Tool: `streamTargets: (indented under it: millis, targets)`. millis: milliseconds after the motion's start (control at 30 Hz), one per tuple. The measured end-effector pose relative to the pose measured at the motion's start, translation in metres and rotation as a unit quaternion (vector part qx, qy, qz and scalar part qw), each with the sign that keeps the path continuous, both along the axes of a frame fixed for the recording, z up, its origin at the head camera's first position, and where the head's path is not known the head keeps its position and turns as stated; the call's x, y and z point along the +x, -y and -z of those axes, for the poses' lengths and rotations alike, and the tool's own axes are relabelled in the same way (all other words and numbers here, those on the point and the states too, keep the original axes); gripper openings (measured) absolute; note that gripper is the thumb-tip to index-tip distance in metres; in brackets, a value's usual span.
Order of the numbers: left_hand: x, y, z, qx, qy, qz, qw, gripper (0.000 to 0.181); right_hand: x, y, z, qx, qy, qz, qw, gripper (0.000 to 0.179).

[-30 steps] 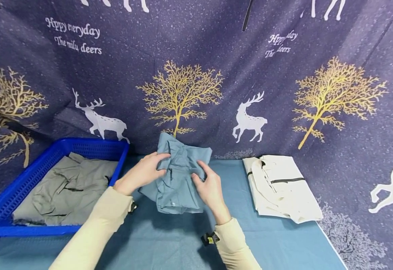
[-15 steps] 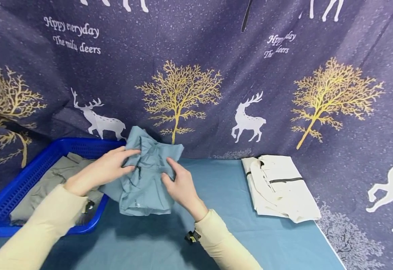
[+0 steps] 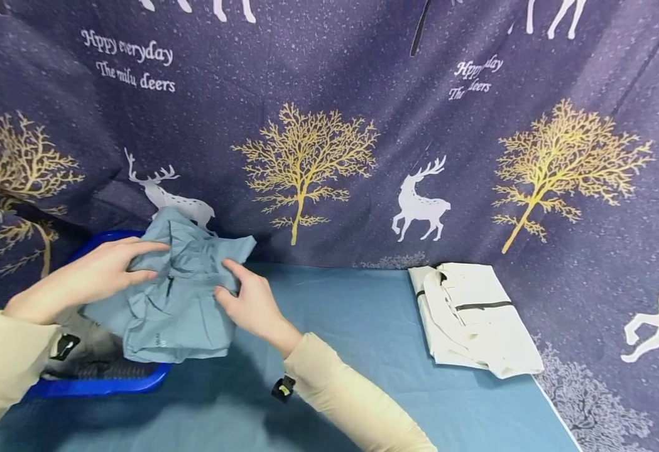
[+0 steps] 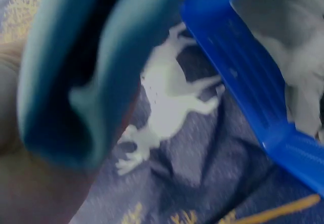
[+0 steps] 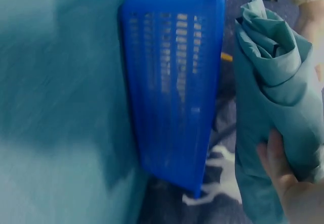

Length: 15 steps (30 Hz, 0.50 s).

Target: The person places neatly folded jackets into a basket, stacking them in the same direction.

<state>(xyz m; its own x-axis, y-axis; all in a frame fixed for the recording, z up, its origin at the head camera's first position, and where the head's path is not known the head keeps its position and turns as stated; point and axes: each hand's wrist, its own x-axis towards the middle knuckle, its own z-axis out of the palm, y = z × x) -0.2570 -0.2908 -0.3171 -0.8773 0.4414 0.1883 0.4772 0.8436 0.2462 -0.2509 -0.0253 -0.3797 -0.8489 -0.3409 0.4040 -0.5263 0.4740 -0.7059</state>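
Both hands hold a folded blue-green garment (image 3: 185, 307) in the air, seen at left of centre in the head view. My left hand (image 3: 100, 270) grips its left side, thumb and fingers on the front layer. The right hand (image 3: 252, 304) holds the opposite side. In the left wrist view, the folded cloth edge (image 4: 55, 107) lies in the hand, close to the camera and blurred. The bundle's thick layers (image 5: 283, 82) show in the right wrist view. Beneath and behind it stands a blue plastic basket (image 3: 100, 386), partly hidden, with grey clothing (image 3: 88, 336) inside.
A folded off-white garment (image 3: 476, 314) with dark straps lies at the right of the table (image 3: 357, 351), which has a blue-green cover. Behind the table hangs a dark patterned curtain (image 3: 335, 69) with deer and trees.
Both hands have carried the blue-green garment leftward from the table's middle until it overlaps the basket. The grip looks the same, and the off-white garment has stayed put.
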Motion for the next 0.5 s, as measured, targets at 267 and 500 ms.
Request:
streamTargets:
  millis: [267,500]
  targets:
    - [-0.003,0.038,-0.002,-0.041,0.039,-0.040,0.9976,0.055,0.003,0.045,-0.003,0.015,0.032,0.002,0.9994,0.051]
    - [-0.009,0.065,0.004,-0.077,0.045,-0.078,0.9930,0.057,0.004,0.076,-0.006,0.037,0.031,0.008,0.9988,0.050]
